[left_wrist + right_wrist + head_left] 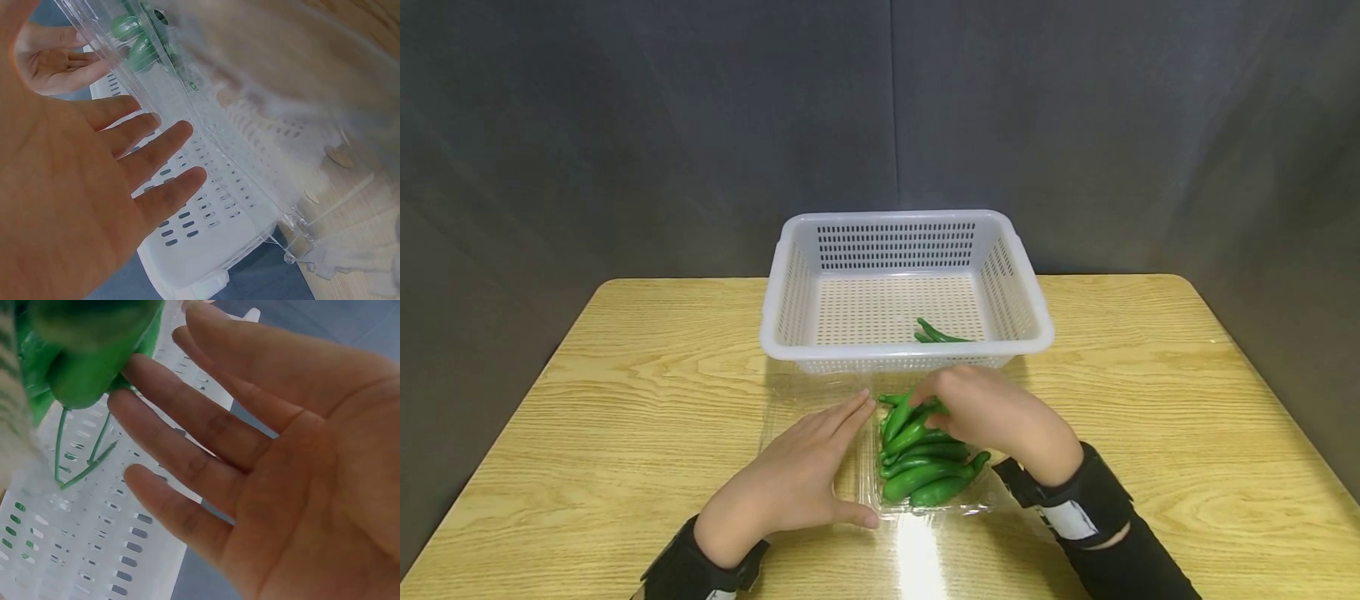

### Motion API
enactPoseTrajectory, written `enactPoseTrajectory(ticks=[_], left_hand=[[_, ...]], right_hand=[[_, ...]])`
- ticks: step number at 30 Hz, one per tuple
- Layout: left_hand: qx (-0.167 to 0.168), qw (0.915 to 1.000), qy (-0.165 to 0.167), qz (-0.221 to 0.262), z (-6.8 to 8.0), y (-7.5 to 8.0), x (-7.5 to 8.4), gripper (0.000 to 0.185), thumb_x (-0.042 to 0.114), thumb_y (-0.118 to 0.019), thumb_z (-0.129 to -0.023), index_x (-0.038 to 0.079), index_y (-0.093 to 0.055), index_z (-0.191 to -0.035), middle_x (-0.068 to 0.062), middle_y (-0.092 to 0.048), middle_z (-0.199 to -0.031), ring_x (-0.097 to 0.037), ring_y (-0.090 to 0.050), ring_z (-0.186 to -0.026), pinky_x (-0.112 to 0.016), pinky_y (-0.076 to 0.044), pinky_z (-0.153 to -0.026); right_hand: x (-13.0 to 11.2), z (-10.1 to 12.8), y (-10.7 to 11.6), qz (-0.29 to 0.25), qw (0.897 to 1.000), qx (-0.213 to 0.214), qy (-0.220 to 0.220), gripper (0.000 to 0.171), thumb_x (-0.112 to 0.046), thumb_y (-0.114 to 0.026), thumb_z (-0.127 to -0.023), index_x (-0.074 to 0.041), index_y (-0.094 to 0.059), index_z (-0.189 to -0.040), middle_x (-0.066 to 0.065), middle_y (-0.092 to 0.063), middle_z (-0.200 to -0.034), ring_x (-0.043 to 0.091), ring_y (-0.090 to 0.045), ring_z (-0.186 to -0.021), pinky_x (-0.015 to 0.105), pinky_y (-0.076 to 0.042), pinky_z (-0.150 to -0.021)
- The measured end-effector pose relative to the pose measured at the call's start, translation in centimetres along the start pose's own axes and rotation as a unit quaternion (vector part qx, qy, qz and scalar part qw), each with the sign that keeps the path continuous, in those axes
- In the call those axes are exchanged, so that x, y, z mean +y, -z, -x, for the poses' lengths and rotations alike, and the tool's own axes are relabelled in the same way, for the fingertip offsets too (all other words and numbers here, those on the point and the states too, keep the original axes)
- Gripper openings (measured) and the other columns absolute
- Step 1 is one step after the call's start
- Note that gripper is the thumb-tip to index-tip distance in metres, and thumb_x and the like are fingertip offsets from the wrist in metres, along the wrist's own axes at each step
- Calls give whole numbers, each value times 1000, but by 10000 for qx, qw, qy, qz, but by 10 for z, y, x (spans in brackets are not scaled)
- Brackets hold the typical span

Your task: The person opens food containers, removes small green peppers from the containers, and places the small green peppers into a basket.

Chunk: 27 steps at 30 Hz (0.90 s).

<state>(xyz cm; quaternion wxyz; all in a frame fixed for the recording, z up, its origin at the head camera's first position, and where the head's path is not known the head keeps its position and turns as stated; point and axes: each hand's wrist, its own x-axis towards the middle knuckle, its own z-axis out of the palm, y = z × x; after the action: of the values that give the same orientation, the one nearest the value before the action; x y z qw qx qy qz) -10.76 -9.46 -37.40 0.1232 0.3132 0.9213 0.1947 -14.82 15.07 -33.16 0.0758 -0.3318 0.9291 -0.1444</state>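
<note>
Green chili peppers (928, 475) lie side by side in a clear plastic clamshell box (981, 504), whose clear lid (782, 400) spreads open to the left. My right hand (1000, 417) reaches over the far part of the box, its fingertips at the upper peppers. In the right wrist view its fingers look fairly straight against a green pepper (87, 378). My left hand (797, 475) lies along the box's left edge, fingers extended and thumb spread toward the near corner. In the left wrist view those fingers (165, 150) are beside the clear plastic wall.
Behind the box stands a white perforated basket (906, 354), with a few green peppers (936, 335) at its near right side. Everything rests on a wood-grain table (647, 400). Dark grey panels (700, 125) close off the back and sides.
</note>
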Motion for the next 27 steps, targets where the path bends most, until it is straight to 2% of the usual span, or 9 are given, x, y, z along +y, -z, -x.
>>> enactPoseTrajectory(ticks=[15, 27], left_hand=[[20, 10000, -14, 4, 0, 0, 1, 122, 65, -77, -71, 8, -16, -159, -9, -12, -165, -30, -21, -148, -51, -20, -118], [14, 10000, -24, -27, 0, 0, 0, 122, 66, -77, -71, 8, -17, -159, -8, -12, -165, -28, -21, -148, -51, -21, -118]], right_hand=[[6, -5, -3, 155, 9997, -126, -136, 17, -5, -80, -82, -8, -76, -97, 3, -73, -101, 23, -68, -95, 36, -56, -84], [7, -6, -3, 217, 9973, -480, -520, 25, -6, -81, -80, -6, -74, -104, 7, -72, -105, 26, -66, -99, 41, -55, -88]])
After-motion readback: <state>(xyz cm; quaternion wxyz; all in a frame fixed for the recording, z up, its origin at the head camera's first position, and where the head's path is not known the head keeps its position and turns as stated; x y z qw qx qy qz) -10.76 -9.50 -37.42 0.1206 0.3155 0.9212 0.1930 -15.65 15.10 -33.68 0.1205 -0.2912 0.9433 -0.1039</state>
